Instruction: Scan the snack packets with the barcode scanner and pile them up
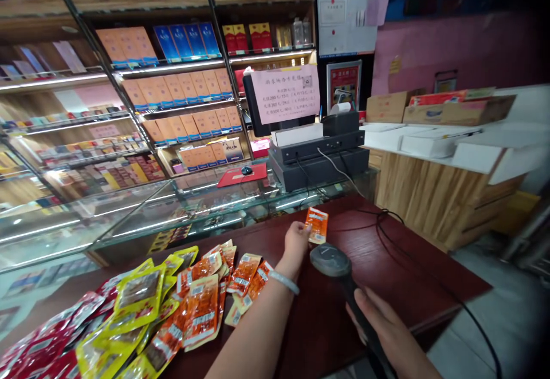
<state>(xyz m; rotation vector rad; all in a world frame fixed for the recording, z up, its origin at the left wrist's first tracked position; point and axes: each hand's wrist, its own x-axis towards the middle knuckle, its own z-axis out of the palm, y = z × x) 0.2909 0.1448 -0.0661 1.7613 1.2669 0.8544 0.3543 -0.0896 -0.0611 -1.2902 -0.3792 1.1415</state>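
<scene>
My left hand [297, 238], with a pale bangle [283, 281] on its wrist, is closed on the edge of a small orange snack packet [317, 225] above the dark red tabletop. My right hand [378, 316] is wrapped round the handle of a black barcode scanner [333, 261]. The scanner's head is just below the packet, tilted toward it. To the left lies a pile of orange snack packets [201, 313], yellow packets [140, 293] with a clear window, and dark red packets [47, 333].
The dark red table [412, 276] carries a black cable [387, 213] on its right side. Behind it stand a glass display counter [193, 207], a cash drawer [318, 167], and a monitor with a pink sign [286, 95]. Cardboard boxes [455, 110] sit on the counter at right.
</scene>
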